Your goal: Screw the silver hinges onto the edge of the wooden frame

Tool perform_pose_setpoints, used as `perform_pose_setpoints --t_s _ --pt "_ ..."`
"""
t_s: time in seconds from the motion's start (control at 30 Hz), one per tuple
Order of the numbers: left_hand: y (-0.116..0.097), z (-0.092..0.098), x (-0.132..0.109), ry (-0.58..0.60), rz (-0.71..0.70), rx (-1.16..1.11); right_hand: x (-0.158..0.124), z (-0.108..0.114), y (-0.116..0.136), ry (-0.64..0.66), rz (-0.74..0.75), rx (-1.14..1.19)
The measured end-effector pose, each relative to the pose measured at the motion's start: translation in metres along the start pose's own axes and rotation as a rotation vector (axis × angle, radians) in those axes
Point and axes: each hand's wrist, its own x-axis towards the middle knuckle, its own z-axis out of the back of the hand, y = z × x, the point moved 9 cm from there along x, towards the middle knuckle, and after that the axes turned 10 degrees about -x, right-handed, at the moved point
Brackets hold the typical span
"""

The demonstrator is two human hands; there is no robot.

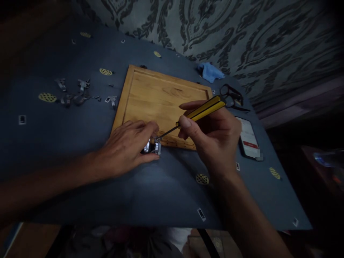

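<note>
Fingers [146, 128] of your left hand [126, 147] are curling down and pinching a small shiny metal part [152, 147], pressing it onto the tabletop [150, 193] just at the near edge of the wooden board [158, 98]. Your right hand [212, 138] is holding a yellow-and-black screwdriver [200, 111], its fingers pressed together around the handle with the thumb lying along the near side. You are angling the tool down to the left, so that its thin dark shaft is crossing the board's near edge and its tip is meeting the top of the metal part, right beside your left fingertips. Light is low there, so what the tip is seated in is hard to tell; it may be a screw head.

The wooden board is lying flat on the dark blue cloth that is covering the tabletop. Beyond your right hand, a phone [248, 138] with a lit screen is lying just beside the board's right edge, a pair of dark glasses [231, 96] is sitting behind it, and a blue rag [211, 71] is lying near the far corner. Well apart on the left, a scatter of loose metal pieces [75, 94] is lying on the cloth.
</note>
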Motion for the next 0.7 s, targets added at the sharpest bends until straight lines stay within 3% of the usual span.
perform_pose_setpoints --t_s 0.2,0.5,0.7 --pt "0.0027 -0.0011 -0.002 -0.02 -0.003 0.011 0.0017 -0.0041 -0.0009 0.17 -0.027 0.085" --pt "0.0015 -0.0012 -0.0008 -0.027 -0.006 0.012 -0.0011 0.0027 0.0025 -0.01 -0.033 0.047" --pt "0.0006 -0.0014 -0.0004 -0.021 -0.009 0.02 -0.0008 0.0009 -0.0014 -0.003 -0.081 0.054"
